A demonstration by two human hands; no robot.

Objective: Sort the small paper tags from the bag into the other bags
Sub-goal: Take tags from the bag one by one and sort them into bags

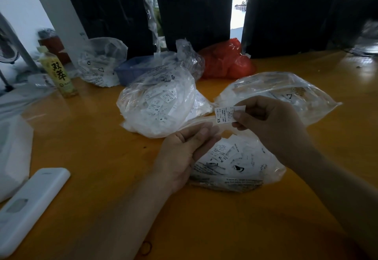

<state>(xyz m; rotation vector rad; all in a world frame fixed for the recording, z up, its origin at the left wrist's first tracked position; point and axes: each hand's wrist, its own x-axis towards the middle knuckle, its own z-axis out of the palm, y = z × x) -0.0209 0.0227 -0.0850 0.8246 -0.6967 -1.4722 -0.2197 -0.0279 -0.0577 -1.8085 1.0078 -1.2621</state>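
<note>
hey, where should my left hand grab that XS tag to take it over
Pinch the free lower end of the XS tag, by the size mark, coming from below left. The right hand covers its right edge; the left hand sits open just beneath.

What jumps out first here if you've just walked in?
The right hand at the centre pinches a small white tag marked XS, held above the orange table. Around it lie clear bags of tags: one behind the open left hand, one just under both hands. At the back, a red bag stands out against black sheeting.
</note>
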